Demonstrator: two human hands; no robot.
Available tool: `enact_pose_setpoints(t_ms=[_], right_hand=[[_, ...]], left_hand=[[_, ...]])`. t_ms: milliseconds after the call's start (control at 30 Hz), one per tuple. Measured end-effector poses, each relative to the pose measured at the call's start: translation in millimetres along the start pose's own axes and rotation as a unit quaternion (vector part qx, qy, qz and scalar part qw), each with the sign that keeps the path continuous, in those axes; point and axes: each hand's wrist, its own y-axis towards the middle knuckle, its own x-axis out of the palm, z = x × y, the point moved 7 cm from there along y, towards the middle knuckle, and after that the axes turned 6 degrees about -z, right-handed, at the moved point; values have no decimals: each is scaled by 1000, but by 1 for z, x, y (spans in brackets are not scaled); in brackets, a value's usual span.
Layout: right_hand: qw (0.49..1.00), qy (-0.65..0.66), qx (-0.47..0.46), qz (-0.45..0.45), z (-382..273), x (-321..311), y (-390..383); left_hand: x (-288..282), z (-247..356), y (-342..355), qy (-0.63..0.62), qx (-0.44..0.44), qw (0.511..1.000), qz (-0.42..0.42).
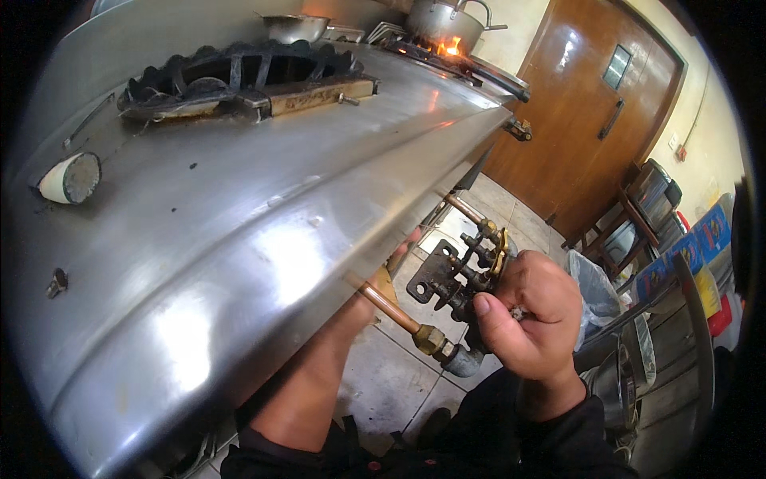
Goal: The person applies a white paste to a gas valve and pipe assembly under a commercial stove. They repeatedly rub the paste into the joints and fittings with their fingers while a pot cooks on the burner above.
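My right hand [527,311] is closed around the right side of a dark metal gas valve manifold [455,279] with brass fittings, hanging along the front of the steel stove [183,239]. A copper pipe [383,307] runs from the stove to a hex nut and elbow [447,351] at the manifold's lower end; another copper pipe [461,206] joins its upper end. My left forearm [307,375] reaches up along the stove's front edge, behind the lower pipe. Only a little of my left hand [401,249] shows there, so what it holds is hidden.
A burner grate [239,80] sits on the stove; a pot [439,17] stands over a flame [448,48] at the far end. A wooden door [582,120] is beyond. At right are stacked chairs [646,199], a plastic bag [598,303] and metal racks [678,343].
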Motion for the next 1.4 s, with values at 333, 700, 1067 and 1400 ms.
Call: enact_pose_setpoints(t_ms=[333, 700, 1067, 1400], right_hand=[[1000, 10, 18, -8, 4, 3, -2], [999, 22, 26, -11, 0, 4, 1], [978, 176, 112, -15, -10, -11, 41], [920, -115, -36, -372, -31, 36, 67]], left_hand=[[-53, -29, 9, -109, 28, 988, -105], [-66, -57, 5, -131, 29, 983, -128], [-58, -56, 1, -137, 18, 984, -114], [-54, -50, -2, -131, 15, 985, -108]])
